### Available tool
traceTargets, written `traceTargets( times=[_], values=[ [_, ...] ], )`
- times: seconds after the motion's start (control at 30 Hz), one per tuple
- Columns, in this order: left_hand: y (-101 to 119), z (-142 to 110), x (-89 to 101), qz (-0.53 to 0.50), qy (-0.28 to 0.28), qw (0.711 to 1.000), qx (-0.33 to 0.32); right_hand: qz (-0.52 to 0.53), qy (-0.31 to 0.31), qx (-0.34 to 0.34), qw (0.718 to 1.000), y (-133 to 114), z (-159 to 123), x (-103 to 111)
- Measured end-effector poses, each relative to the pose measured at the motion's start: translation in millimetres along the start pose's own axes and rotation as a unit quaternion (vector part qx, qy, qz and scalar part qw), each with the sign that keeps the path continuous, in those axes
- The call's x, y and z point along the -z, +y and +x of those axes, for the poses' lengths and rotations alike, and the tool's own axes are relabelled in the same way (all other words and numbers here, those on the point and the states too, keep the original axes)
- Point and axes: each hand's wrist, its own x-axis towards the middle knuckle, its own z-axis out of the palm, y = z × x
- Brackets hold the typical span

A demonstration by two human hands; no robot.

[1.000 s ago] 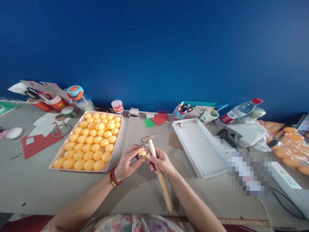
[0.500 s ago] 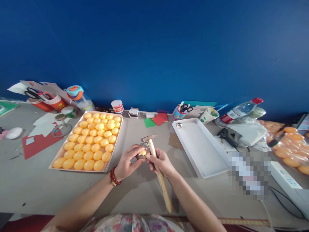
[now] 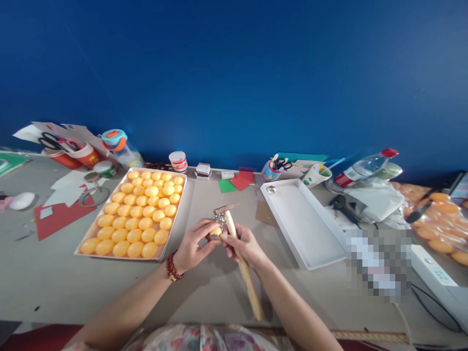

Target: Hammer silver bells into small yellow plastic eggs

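My left hand (image 3: pixel 193 245), with a red bead bracelet at the wrist, is closed around an orange ball (image 3: pixel 216 233) partly covered in shiny silver pieces. The fingers hide part of the ball. In my right hand (image 3: pixel 247 245) is a wooden-handled hammer (image 3: pixel 246 280). Its metal head points up and away, just beyond the ball, and the handle slants down towards the table's front edge. The fingertips of my right hand are close to the ball; whether they touch it I cannot tell.
A shallow box of orange balls (image 3: pixel 136 224) stands on the left. On the right, a white tray (image 3: pixel 307 229) has one silver-covered ball (image 3: pixel 271 189) in its far corner. Behind are a pen cup (image 3: pixel 271 172) and paper scraps (image 3: pixel 243 180). A glue gun (image 3: pixel 343 208) lies farther right.
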Motion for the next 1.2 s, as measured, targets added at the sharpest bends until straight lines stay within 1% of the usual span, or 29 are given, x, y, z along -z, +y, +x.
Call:
traceTargets(
  times=[0.13, 0.33, 0.5, 0.83, 1.2],
  values=[
    [0.2, 0.0, 0.1, -0.003, -0.007, 1.0, 0.005, -0.009, -0.001, -0.003, 1.0, -0.3, 0.0, 1.0],
    [2.5, 0.9, 0.0, 0.004, -0.001, 1.0, 0.004, -0.006, 0.007, 0.005, 1.0, 2.3, 0.1, -1.1],
    [4.5, 2.5, 0.7, 0.008, 0.008, 1.0, 0.005, -0.007, 0.016, 0.012, 1.0, -1.0, -1.5, -4.9],
    [4.1, 2.5, -0.1, -0.015, 0.012, 1.0, 0.007, 0.002, 0.007, 0.011, 1.0, 2.5, -1.1, -3.1],
    [3.4, 2.3, 0.9, -0.031, 0.007, 1.0, 0.0, 0.004, 0.006, 0.008, 1.0, -1.2, -1.7, -4.7]
  ],
)
